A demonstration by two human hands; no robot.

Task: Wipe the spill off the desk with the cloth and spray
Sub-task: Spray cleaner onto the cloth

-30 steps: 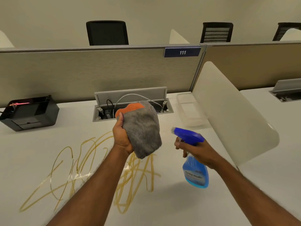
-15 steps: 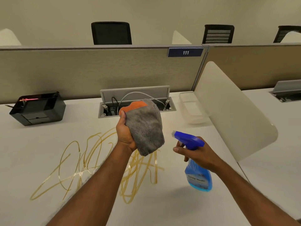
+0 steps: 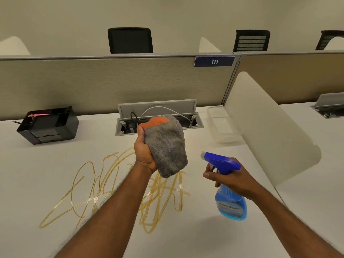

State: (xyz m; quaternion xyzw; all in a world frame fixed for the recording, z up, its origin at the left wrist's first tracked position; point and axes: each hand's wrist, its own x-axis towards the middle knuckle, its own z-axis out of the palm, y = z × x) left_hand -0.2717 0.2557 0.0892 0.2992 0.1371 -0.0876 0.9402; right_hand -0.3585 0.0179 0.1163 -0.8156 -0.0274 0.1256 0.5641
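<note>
Thin amber squiggles of a spill run across the white desk, partly hidden under my arms. My left hand grips a bunched grey cloth with an orange patch, lifted above the spill. To the right, my right hand holds a spray bottle of blue liquid by its neck, above the desk. Its blue nozzle points left towards the cloth, and my index finger lies at the trigger.
A black desk tray stands at the back left. An open cable well with wires lies behind the cloth. A clear plastic container sits beside a curved white divider. Grey partitions close the back.
Both hands keep their grip on cloth and bottle. The view has shifted a little, so the desk items sit further right in frame, and the bottle nozzle has come slightly nearer the cloth.
</note>
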